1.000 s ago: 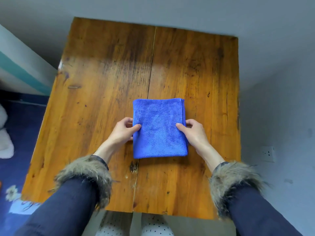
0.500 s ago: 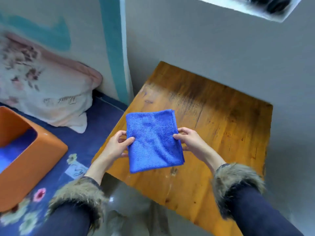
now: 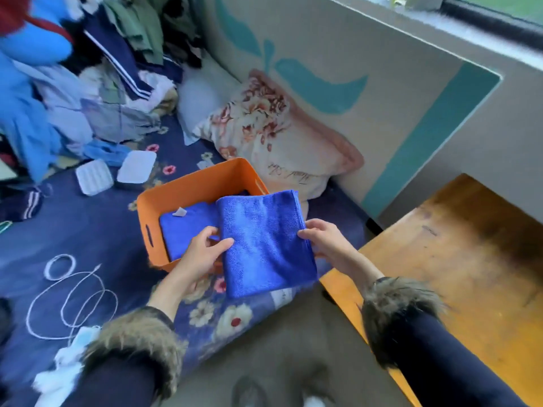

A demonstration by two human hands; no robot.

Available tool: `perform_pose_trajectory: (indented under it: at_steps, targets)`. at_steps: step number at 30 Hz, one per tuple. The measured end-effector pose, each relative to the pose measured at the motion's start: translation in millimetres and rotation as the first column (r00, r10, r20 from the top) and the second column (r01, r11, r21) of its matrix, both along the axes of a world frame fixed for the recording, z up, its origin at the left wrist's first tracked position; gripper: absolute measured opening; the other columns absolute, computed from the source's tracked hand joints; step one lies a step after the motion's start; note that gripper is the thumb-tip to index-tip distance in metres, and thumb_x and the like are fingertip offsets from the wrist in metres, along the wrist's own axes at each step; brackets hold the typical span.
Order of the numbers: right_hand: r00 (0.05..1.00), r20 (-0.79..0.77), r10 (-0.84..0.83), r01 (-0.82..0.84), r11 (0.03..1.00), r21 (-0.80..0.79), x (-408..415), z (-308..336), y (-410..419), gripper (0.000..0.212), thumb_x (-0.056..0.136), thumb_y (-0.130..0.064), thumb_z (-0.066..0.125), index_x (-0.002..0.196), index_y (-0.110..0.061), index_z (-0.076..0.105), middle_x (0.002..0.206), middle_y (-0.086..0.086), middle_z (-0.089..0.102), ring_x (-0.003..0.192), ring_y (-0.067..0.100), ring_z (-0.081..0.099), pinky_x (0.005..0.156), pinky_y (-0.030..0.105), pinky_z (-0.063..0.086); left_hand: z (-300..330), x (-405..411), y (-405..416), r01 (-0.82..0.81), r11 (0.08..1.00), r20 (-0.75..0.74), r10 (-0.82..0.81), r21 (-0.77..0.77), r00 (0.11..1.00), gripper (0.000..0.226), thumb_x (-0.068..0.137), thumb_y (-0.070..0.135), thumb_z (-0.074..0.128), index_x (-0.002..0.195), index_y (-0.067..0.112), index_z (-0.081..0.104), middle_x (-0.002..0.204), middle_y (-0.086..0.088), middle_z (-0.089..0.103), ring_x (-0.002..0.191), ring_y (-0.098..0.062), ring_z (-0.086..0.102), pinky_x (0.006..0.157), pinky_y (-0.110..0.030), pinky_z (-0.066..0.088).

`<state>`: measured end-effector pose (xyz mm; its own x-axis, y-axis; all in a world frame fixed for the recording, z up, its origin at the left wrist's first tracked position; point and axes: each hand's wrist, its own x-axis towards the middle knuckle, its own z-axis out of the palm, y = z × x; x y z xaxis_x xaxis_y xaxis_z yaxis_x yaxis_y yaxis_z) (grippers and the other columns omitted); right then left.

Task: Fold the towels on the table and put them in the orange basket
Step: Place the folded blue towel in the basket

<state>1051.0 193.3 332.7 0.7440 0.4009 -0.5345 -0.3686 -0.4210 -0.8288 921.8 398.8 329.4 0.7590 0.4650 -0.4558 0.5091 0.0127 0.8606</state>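
The folding looks done and the placing step is in hand: the left hand (image 3: 202,249) and right hand (image 3: 324,239) each pinch a side edge of the folded blue towel (image 3: 264,245), thumb on top, holding it in the air over the near right corner of the orange basket (image 3: 202,183), which sits on the floral bedding (image 3: 88,230) with 1 folded blue towel in the basket (image 3: 183,227) already. The next move probably calls for shifting left and lowering the towel flat onto that 1, then letting go. Script on the floral pillow (image 3: 279,133) is too blurred to read; the small white tag (image 3: 179,212) shows no legible text.

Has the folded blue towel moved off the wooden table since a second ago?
Yes. The folded blue towel has left the wooden table, carried leftward, and is now partly over the orange basket.
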Motion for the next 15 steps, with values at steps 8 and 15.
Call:
perform_pose_trajectory:
  at_steps: [8, 15]
  targets:
    - [0.985, -0.062, 0.163, -0.165, 0.986, -0.035, 13, -16, 119, 0.014, 0.085, -0.010, 0.059, 0.098, -0.016, 0.059, 0.089, 0.010, 0.058, 0.074, 0.022, 0.055, 0.061, 0.028, 0.043, -17, -25, 90, -0.190, 0.980, -0.045, 0.187, -0.060, 0.981, 0.007, 0.090, 0.017, 0.060, 0.095, 0.016, 0.055, 0.109, -0.014, 0.062, 0.088, -0.021, 0.063, 0.078, -0.046, 0.054]
    - [0.950, -0.132, 0.284, -0.300, 0.947, -0.116, 75, -60, 191, 0.019, 0.085, -0.017, 0.061, 0.104, -0.016, 0.060, 0.100, 0.010, 0.061, 0.085, 0.021, 0.057, 0.067, 0.034, 0.052, -48, 23, 146, -0.294, 0.955, -0.197, 0.284, -0.027, 0.939, 0.011, 0.087, 0.026, 0.062, 0.095, 0.025, 0.054, 0.104, -0.004, 0.060, 0.092, -0.022, 0.061, 0.071, -0.038, 0.052]
